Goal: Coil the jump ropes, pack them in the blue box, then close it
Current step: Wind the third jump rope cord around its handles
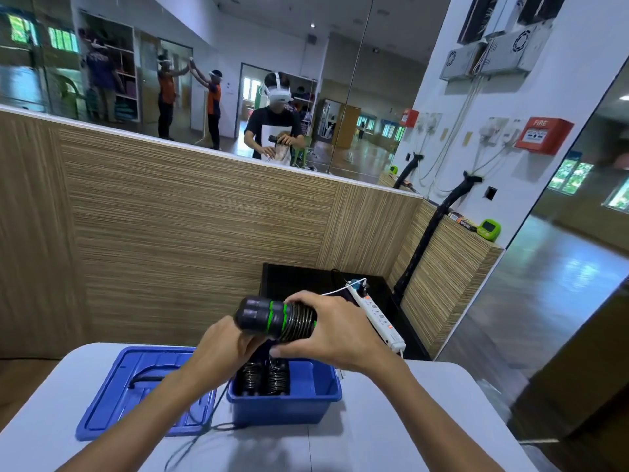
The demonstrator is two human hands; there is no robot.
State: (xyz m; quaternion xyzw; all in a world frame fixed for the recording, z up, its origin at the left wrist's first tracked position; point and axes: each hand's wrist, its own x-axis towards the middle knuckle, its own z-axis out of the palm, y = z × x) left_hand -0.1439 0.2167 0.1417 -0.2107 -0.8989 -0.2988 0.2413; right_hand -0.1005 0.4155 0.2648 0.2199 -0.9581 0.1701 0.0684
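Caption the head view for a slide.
Both hands wind a jump rope above the open blue box.

We see the box (284, 400) on the table (391, 420), with its lid (112, 400) lying flat just to its left. Two coiled ropes (265, 378) sit side by side in the box. Above the box, the jump rope (277, 318) lies between the left hand (223, 349) and the right hand (335, 330). Far beyond, a power strip (376, 313) lies to the right.
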